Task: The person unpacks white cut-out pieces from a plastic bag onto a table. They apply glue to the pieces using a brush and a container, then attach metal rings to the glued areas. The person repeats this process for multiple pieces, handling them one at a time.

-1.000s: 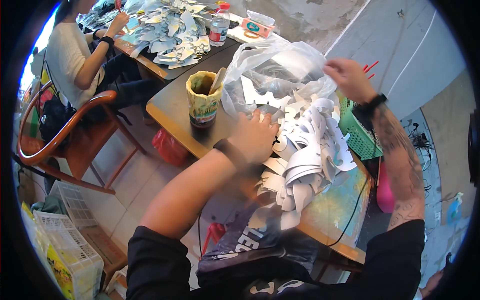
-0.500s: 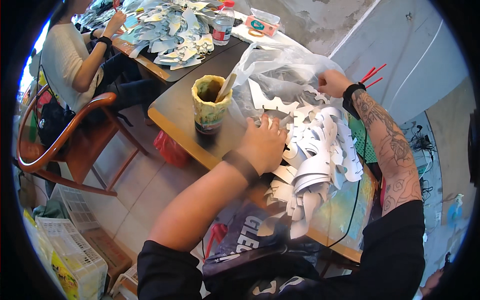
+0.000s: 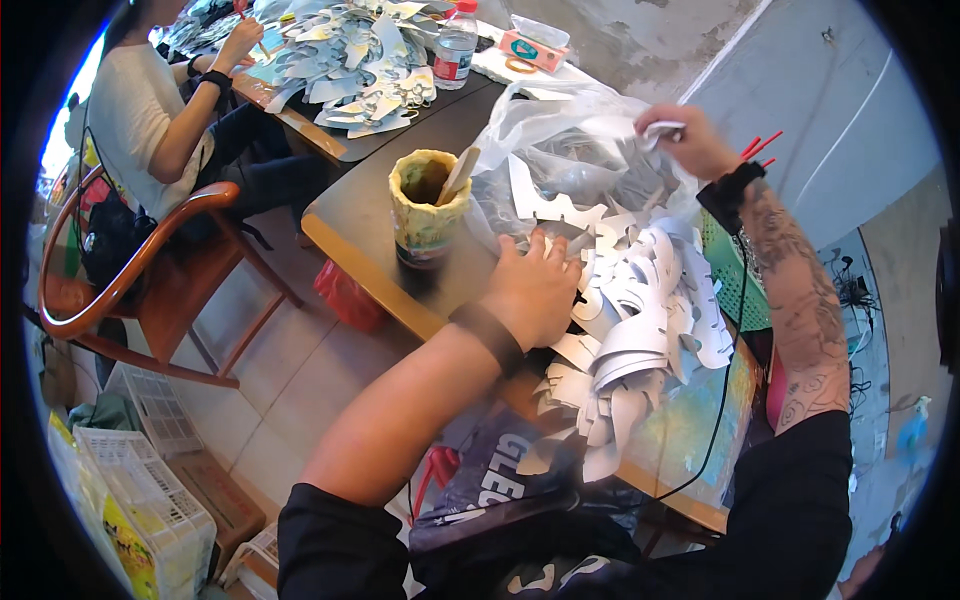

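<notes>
A heap of white cut-out pieces [image 3: 640,320], curved and notched like thin card or leather, covers the right part of the table and hangs over its near edge. My left hand [image 3: 535,290] lies on the heap's left side, fingers spread and pressing down. Behind the heap is a crumpled clear plastic bag [image 3: 540,120] with its mouth toward the pieces. Above the bag's right side my right hand [image 3: 695,145] is closed on a small white piece [image 3: 660,130], blurred by motion, its exact shape unclear.
A glue-crusted can [image 3: 428,215] with a flat stick [image 3: 458,175] stands left of the bag. Beyond are a water bottle [image 3: 456,45], a tissue pack [image 3: 535,48] and another pile of pieces [image 3: 355,65]. A person [image 3: 150,110] sits far left. A black cable [image 3: 722,400] crosses the right side.
My right hand has lifted up and to the right from the far edge of the heap, and a white piece now shows in it. My left hand has stayed on the heap.
</notes>
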A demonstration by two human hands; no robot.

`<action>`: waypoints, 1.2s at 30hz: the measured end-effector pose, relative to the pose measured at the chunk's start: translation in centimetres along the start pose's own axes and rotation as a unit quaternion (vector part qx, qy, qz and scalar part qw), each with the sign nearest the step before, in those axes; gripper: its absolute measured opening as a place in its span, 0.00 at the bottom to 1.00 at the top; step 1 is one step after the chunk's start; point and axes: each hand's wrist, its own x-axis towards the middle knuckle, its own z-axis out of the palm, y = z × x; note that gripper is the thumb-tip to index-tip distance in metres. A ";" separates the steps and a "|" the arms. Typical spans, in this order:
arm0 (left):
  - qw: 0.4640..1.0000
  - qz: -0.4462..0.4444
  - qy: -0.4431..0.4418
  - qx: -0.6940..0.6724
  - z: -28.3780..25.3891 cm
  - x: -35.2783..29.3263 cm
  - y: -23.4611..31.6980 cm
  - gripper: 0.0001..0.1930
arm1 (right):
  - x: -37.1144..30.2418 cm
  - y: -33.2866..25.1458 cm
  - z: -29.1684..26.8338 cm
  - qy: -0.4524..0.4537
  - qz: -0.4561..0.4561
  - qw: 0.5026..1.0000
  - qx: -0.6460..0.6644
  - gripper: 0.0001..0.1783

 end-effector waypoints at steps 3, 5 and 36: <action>1.000 0.000 -0.001 0.000 0.1 -0.1 -0.2 0.31 | -0.7 -6.8 -3.9 0.055 -0.147 0.987 0.035 0.18; 1.000 0.004 -0.002 0.001 0.1 0.1 0.0 0.31 | -2.8 -10.5 -5.7 -0.013 -0.169 0.985 -0.002 0.18; 1.000 -0.003 -0.025 0.003 0.0 0.4 0.3 0.33 | -5.0 -10.3 -8.8 0.238 -0.107 0.946 -0.191 0.12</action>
